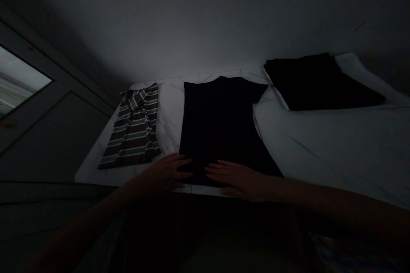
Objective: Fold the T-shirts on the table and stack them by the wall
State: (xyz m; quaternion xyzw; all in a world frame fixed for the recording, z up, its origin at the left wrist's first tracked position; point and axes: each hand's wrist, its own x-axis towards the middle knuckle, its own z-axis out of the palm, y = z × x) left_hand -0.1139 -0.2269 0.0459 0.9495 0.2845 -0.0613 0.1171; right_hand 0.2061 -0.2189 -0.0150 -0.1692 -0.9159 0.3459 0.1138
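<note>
As L hand (169, 172) & R hand (241, 181) lie on tee (219, 123) hem, fingers slightly spread, gripping nothing, uneven drag cd crease it.

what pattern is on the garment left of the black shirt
The garment has dark and pale stripes, head view.

Wearer's left hand (169, 172) and right hand (243, 180): both bare, similar in build, with slim fingers (218, 171) tapering toward the tips. Left forearm (96, 215) and right forearm (333, 198) likewise bare along their visible length (lighting poor; fine surface detail unreadable). Outlines smooth, each forearm slender and narrowing toward the wrist. Clothing cannot be made out in the shadow.
</note>
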